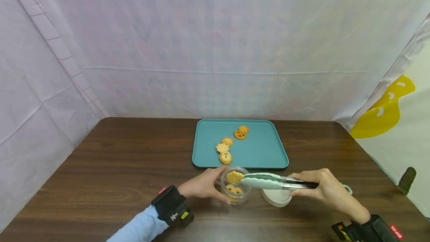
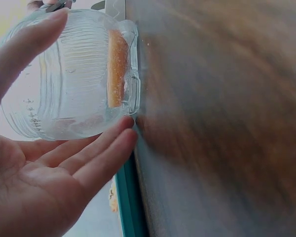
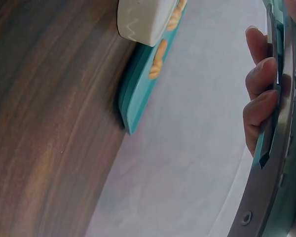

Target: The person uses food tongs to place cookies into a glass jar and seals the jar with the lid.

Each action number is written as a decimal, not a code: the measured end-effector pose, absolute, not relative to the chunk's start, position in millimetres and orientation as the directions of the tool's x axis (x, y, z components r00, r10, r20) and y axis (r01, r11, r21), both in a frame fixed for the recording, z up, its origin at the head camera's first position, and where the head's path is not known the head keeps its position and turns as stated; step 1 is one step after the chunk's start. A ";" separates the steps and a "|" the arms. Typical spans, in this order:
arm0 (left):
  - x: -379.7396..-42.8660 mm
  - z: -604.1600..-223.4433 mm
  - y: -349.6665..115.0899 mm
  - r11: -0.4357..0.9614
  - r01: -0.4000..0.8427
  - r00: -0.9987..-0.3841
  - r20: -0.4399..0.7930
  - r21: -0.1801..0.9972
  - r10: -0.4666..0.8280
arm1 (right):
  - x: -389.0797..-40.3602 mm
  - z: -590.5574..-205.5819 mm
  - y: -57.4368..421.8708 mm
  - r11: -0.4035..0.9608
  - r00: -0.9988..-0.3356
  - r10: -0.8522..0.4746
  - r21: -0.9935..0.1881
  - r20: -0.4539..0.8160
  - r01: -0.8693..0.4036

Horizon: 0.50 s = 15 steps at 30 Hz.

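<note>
In the head view my left hand (image 1: 206, 185) holds the side of a clear glass jar (image 1: 246, 196), thumb on one side and fingers on the other. Through the jar's wall in the left wrist view, a golden cookie (image 2: 117, 69) shows near the base. My right hand (image 1: 322, 188) grips mint-green and metal tongs (image 1: 265, 181), its fingers wrapped along their arms (image 3: 274, 197). At the tongs' tips, over the jar's mouth, is a flower-shaped cookie (image 1: 234, 177). Below it another cookie (image 1: 234, 189) with holes lies inside the jar.
A white round lid-like piece (image 1: 277, 198) lies on the brown table (image 1: 134, 167) under the tongs. Behind the jar is a teal tray (image 1: 262, 145) carrying several cookies (image 1: 226, 157) and a pretzel-like biscuit (image 1: 240, 135). A yellow item (image 1: 379, 118) hangs beyond the table's right edge.
</note>
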<state>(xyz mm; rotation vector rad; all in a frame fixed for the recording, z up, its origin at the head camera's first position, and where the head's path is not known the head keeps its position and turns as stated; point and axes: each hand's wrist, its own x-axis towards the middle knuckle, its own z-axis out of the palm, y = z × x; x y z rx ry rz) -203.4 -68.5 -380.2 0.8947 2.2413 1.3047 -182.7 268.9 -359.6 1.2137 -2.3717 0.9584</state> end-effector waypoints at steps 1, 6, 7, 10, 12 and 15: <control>-203.5 -380.2 -68.5 0.355 0.323 -0.717 -0.019 0.877 0.697 | -182.4 -359.5 268.7 0.422 -0.595 -0.597 -0.421 0.538 -0.803; -203.6 -380.3 -68.1 0.344 0.300 -0.715 -0.029 0.890 0.699 | -180.2 -356.8 267.4 0.479 -0.607 -0.581 -0.376 0.542 -0.794; -203.5 -380.4 -68.2 0.343 0.298 -0.715 -0.030 0.891 0.699 | -179.7 -356.0 267.0 0.496 -0.610 -0.577 -0.360 0.543 -0.790; -203.8 -380.9 -68.4 0.343 0.293 -0.715 -0.033 0.892 0.698 | -178.1 -353.3 266.1 0.532 -0.612 -0.571 -0.321 0.547 -0.784; -204.1 -381.3 -68.5 0.339 0.294 -0.714 -0.030 0.894 0.699 | -177.4 -351.9 265.6 0.539 -0.609 -0.571 -0.308 0.551 -0.784; -204.4 -382.2 -68.4 0.331 0.297 -0.711 -0.024 0.896 0.703 | -176.8 -350.9 265.0 0.533 -0.594 -0.575 -0.292 0.563 -0.794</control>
